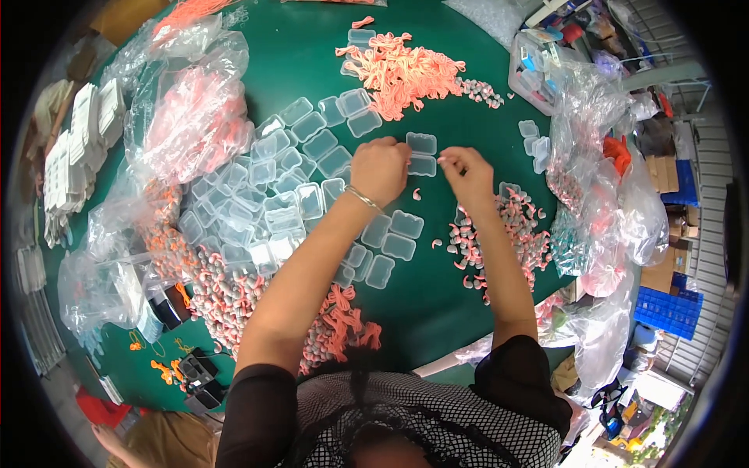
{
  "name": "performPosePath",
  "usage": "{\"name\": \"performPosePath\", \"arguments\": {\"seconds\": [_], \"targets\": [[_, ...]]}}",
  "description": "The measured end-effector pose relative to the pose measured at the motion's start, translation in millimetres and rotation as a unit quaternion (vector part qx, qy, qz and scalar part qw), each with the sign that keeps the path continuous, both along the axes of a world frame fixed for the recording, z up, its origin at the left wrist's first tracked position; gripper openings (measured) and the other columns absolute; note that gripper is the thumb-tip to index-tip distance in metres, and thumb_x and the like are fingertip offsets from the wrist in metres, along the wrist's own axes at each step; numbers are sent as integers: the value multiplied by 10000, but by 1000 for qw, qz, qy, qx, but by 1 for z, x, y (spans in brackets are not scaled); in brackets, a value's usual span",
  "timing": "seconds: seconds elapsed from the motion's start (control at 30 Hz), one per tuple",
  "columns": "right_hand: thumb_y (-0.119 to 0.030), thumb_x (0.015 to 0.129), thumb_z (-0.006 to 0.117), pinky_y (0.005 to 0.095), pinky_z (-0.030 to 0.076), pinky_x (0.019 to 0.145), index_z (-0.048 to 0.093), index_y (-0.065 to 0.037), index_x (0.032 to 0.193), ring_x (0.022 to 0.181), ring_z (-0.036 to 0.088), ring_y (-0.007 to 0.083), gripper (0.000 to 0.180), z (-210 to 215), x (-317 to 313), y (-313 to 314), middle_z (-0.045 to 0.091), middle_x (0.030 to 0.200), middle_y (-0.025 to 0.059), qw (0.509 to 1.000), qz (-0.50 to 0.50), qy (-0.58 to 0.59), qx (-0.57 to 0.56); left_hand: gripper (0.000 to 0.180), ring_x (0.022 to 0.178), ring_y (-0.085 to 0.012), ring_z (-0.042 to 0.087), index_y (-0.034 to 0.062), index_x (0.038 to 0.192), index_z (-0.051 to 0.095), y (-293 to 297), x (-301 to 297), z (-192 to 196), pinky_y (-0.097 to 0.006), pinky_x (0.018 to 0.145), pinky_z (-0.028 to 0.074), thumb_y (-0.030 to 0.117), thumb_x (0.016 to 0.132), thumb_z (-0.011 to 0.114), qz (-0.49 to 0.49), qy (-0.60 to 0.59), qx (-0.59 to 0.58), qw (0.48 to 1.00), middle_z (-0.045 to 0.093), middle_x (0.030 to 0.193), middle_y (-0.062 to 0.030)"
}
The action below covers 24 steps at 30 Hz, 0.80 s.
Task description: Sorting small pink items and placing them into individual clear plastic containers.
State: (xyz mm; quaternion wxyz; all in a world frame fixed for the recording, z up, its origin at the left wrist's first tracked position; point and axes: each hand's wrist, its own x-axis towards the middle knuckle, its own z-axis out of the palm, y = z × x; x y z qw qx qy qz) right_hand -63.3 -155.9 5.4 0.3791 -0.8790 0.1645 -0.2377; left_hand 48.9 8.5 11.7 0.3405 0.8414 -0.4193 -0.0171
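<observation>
My left hand [381, 168] is closed on the edge of a small clear plastic box [422, 154] that lies open on the green table [437, 296]. My right hand [468, 173] hovers just right of that box, fingertips pinched near its rim; whether it holds a piece I cannot tell. One pink shrimp-shaped piece [417, 193] lies loose below the box. A pile of pink and grey shrimp-shaped pieces [507, 234] spreads under my right forearm. Several empty clear boxes [273, 195] cover the table left of my left hand.
A heap of orange ribbon-like pieces [402, 70] lies at the far middle. Clear bags of pink pieces [195, 125] sit far left, more bags [601, 195] at the right. White stacked trays [78, 148] line the left edge. Another shrimp pile [226, 288] lies near left.
</observation>
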Motion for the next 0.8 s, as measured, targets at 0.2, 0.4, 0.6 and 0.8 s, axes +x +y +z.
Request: {"name": "performPosePath", "arguments": {"seconds": [0.2,0.4,0.6,0.8], "targets": [[-60,744,710,332,477,545,667,-72,828,617,601,220,95,-13,4,23,618,744,57,994,7,-10,-109,52,803,-257,627,106,753,665,-21,-13,-8,-390,667,450,110,722,623,-33,-89,59,994,630,790,-70],[-77,758,674,368,474,572,659,-100,812,644,596,253,60,-11,12,21,600,732,42,982,19,-5,-187,84,845,-258,624,100,767,666,-19,-9,-6,-406,692,453,155,707,646,-19,-58,116,991,631,852,-80],[-128,778,674,373,492,599,660,-96,861,676,612,252,90,-24,76,-18,603,775,76,996,-22,-27,-85,304,889,-271,618,118,978,639,-10,-7,-1,-400,740,460,246,711,712,-8,2,79,997,610,891,-78],[-167,771,688,390,510,634,661,-86,862,691,620,271,125,-48,111,-25,616,785,84,972,-77,-20,-223,485,955,-246,598,140,1101,616,-6,-10,-12,-396,766,453,232,659,792,-33,1,114,993,586,972,-53]]}}
